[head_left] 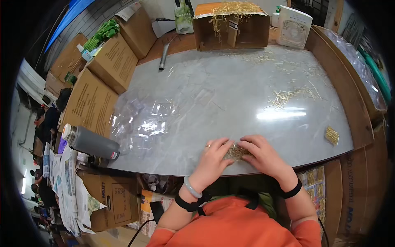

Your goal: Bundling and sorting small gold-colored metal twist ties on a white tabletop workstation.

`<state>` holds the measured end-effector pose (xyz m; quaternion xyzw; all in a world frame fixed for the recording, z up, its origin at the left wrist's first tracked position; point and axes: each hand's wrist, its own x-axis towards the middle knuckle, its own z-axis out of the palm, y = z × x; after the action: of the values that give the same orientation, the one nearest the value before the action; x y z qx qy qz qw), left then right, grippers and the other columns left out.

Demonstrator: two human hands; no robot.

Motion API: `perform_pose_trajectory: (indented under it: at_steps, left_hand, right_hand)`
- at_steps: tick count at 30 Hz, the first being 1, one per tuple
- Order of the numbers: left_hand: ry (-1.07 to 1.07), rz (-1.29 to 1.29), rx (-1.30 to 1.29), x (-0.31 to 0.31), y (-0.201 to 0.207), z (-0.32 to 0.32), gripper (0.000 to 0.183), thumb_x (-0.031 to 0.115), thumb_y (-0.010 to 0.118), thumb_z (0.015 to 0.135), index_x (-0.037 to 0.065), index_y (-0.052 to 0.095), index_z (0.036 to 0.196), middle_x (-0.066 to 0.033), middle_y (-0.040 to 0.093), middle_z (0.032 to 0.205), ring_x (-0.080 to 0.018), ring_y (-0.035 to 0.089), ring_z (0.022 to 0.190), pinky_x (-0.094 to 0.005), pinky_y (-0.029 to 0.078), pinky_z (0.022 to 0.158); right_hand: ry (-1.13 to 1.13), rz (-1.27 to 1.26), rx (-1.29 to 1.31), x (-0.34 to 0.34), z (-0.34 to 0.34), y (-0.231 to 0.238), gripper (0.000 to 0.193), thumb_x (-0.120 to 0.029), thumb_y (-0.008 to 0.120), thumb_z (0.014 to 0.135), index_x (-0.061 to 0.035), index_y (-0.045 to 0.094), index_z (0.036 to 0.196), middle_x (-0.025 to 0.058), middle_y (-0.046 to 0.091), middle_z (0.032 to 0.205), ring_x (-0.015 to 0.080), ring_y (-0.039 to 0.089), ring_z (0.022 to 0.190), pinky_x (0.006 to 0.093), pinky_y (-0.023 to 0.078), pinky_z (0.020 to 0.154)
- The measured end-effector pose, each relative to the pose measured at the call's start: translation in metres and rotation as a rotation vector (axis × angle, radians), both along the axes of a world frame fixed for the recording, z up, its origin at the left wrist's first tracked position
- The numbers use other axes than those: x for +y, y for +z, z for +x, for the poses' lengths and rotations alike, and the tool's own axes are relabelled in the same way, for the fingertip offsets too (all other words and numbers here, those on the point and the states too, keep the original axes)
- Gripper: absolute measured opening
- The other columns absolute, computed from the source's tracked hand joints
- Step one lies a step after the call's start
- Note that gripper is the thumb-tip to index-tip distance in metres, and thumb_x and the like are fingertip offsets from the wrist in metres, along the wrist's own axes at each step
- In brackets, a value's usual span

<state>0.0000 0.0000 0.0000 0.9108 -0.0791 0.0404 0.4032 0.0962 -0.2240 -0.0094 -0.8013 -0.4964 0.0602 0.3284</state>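
Both hands are at the near edge of the bench [197,133], a bit right of ctr. Left hand [213,160]: fingers bent, thumb & fingertips in on a small bunch of gold wire pins [236,153], pressing from its left. Right hand [262,155]: fingers curled over the bunch's right side, so it's held btwn the two; exact finger contact partly hidden. Can't tell if the bunch sits in a clear case.

Near right corner: another gold bundle [331,136], apart from the hands. Loose gold wires [284,98] lie scattered farther off on the right, w/ more by the far edge. Left side of bench: group of clear plastic cases [142,119], overlapping, shiny. Near left: grey bottle [94,143] on its side, w/ metal-colored neck. Far left: metal tube [163,57].

Far side: open cardbd box [202,35], facing near, gold wires heaped on top & hanging over its front; wht fan [294,29] just right of it. Cardbd cartons [115,57] line the left side; long cardbd strip [339,84] borders the right.
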Motion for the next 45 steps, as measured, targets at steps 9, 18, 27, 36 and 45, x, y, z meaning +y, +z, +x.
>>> perform_pose_trajectory:
  at_steps: [9,18,27,36,45]
  left_hand:
    - [0.056,0.006,-0.205,-0.032,-0.017,0.008,0.048,0.005,0.077,0.083,0.001,0.060,0.128,-0.0226,0.058,0.125,-0.0442,0.055,0.124,-0.0486,0.045,0.108]
    - [0.118,-0.109,-0.133,-0.045,-0.010,-0.005,0.053,0.006,0.073,0.088,-0.002,0.053,0.136,-0.0226,0.047,0.141,-0.0465,0.049,0.129,-0.0473,0.040,0.113]
    - [-0.014,0.244,-0.095,-0.016,-0.019,-0.018,0.071,0.003,0.064,0.094,-0.007,0.029,0.155,-0.0273,0.034,0.158,-0.0467,0.034,0.146,-0.0549,0.026,0.122]
    - [-0.060,-0.188,-0.045,-0.032,-0.018,-0.006,0.092,-0.013,0.044,0.078,-0.003,0.007,0.162,-0.0280,0.020,0.165,-0.0439,0.019,0.154,-0.0499,0.018,0.127]
    - [-0.167,0.260,-0.083,-0.019,-0.005,-0.009,0.080,0.018,0.070,0.091,-0.002,0.029,0.157,-0.0222,0.034,0.158,-0.0441,0.024,0.151,-0.0569,0.018,0.124]
  right_hand:
    - [-0.185,-0.072,-0.316,0.002,-0.027,0.006,0.061,-0.030,0.071,0.092,0.0035,0.049,0.138,0.0195,0.053,0.141,0.0400,0.047,0.137,0.0507,0.038,0.117]
    - [-0.158,0.021,-0.247,0.005,-0.023,0.002,0.055,-0.018,0.074,0.087,-0.0002,0.053,0.134,0.0165,0.055,0.134,0.0383,0.049,0.134,0.0487,0.041,0.114]
    - [-0.081,0.044,-0.215,0.000,-0.020,0.002,0.054,-0.014,0.076,0.083,-0.0025,0.056,0.131,0.0158,0.056,0.132,0.0367,0.051,0.132,0.0457,0.044,0.110]
    - [-0.078,0.035,-0.228,0.013,-0.029,-0.006,0.068,-0.021,0.078,0.082,-0.0014,0.051,0.141,0.0191,0.052,0.141,0.0392,0.050,0.133,0.0461,0.042,0.113]
    - [-0.261,0.096,-0.099,-0.022,-0.033,0.027,0.058,-0.011,0.080,0.079,-0.0048,0.058,0.133,0.0169,0.056,0.137,0.0368,0.056,0.122,0.0431,0.048,0.103]
